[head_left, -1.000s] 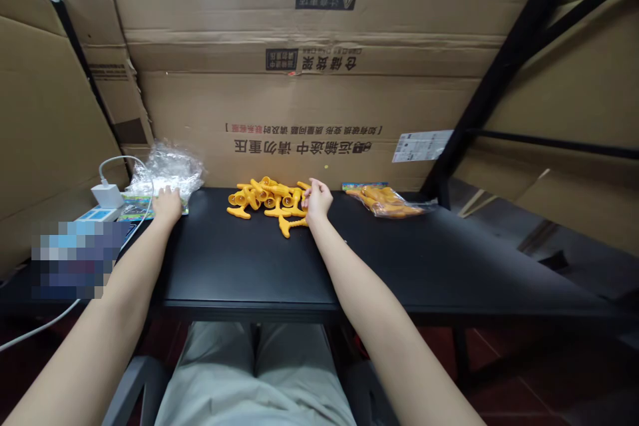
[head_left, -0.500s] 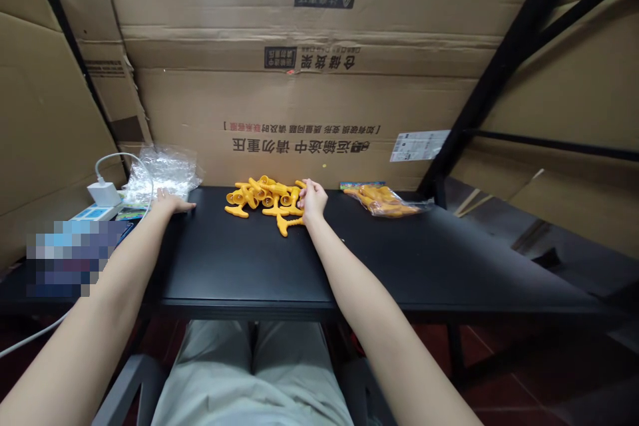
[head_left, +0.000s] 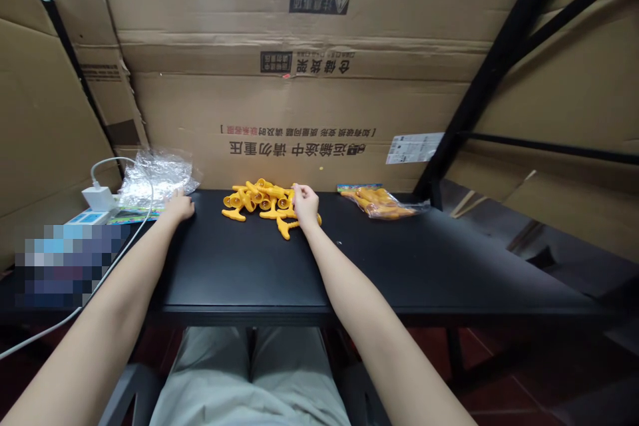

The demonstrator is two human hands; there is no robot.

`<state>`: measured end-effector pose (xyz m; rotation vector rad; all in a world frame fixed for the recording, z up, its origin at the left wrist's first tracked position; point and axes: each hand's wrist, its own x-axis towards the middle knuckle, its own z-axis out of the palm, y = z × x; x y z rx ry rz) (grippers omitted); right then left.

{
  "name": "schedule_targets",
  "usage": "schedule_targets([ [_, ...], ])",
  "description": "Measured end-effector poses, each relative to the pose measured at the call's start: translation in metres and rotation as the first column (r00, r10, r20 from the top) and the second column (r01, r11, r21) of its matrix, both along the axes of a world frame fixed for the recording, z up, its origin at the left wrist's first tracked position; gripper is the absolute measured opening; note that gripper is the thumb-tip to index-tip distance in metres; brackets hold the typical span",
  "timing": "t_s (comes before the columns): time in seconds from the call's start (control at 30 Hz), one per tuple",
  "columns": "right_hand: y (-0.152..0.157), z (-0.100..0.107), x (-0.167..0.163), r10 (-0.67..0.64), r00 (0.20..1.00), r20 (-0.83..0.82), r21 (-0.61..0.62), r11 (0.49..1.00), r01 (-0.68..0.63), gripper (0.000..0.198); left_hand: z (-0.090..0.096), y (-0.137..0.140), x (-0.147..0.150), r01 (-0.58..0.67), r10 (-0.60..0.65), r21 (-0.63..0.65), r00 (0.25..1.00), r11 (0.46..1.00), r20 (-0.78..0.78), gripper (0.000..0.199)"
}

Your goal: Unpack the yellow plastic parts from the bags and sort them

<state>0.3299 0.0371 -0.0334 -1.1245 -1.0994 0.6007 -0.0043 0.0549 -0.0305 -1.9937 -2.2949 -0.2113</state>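
Yellow plastic pieces [head_left: 260, 198] with round cup-like openings and curved handle-like ends lie in a heap at the back middle of the black table. At the heap's right side, my right hand [head_left: 307, 205] is closed in a pinch on one yellow piece; most of that piece is hidden by the fingers. My left hand [head_left: 180, 204] is closed at the right edge of a pile of clear plastic bags [head_left: 157, 178] with colourful header cards. Its fingertips are partly hidden, and they appear to grip a bag.
A filled bag of yellow pieces [head_left: 382, 202] lies at the back right. On the left are a white charger [head_left: 98, 198] with its cable and a blurred-out object [head_left: 70, 266]. Cardboard [head_left: 299, 100] walls in the back; a black metal post [head_left: 479, 80] stands right.
My left hand has gone from spread, thumb out, to closed at the bags' edge. My right hand stays at the heap, its fingers pinching. The view has shifted slightly.
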Motion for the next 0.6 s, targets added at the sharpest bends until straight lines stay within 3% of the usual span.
schedule_targets([
  [0.1, -0.008, 0.004, -0.001, -0.058, 0.928, 0.367, 0.045, 0.998, 0.045, 0.032, 0.005, 0.001, 0.03, 0.101, -0.117, 0.133, 0.986, 0.986, 0.12, 0.043],
  [0.2, -0.018, 0.019, -0.003, -0.072, 0.72, 0.69, -0.059, 0.986, 0.155, 0.033, 0.008, 0.001, 0.069, 0.145, -0.219, 0.233, 0.918, 0.962, 0.331, 0.046],
  [0.27, -0.023, 0.03, -0.003, 0.039, 0.578, 0.815, -0.192, 0.959, 0.206, 0.026, 0.005, 0.0, 0.092, 0.118, -0.22, 0.224, 0.833, 0.967, 0.507, 0.051],
  [0.33, -0.027, 0.037, -0.003, 0.246, 0.475, 0.845, -0.378, 0.903, 0.204, 0.022, -0.003, -0.002, 0.108, 0.097, -0.193, 0.186, 0.765, 0.978, 0.615, 0.054],
  [0.4, -0.029, 0.041, -0.002, 0.391, 0.416, 0.821, -0.505, 0.836, 0.213, 0.018, -0.015, -0.005, 0.114, 0.164, -0.273, 0.234, 0.764, 0.958, 0.584, 0.055],
  [0.47, -0.03, 0.041, -0.001, 0.394, 0.392, 0.831, -0.513, 0.816, 0.266, 0.017, -0.028, -0.005, 0.112, 0.241, -0.37, 0.308, 0.791, 0.921, 0.488, 0.057],
  [0.6, -0.029, 0.039, 0.002, 0.272, 0.368, 0.889, -0.41, 0.832, 0.373, 0.03, -0.043, -0.003, 0.102, 0.328, -0.445, 0.317, 0.776, 0.89, 0.447, 0.064],
])
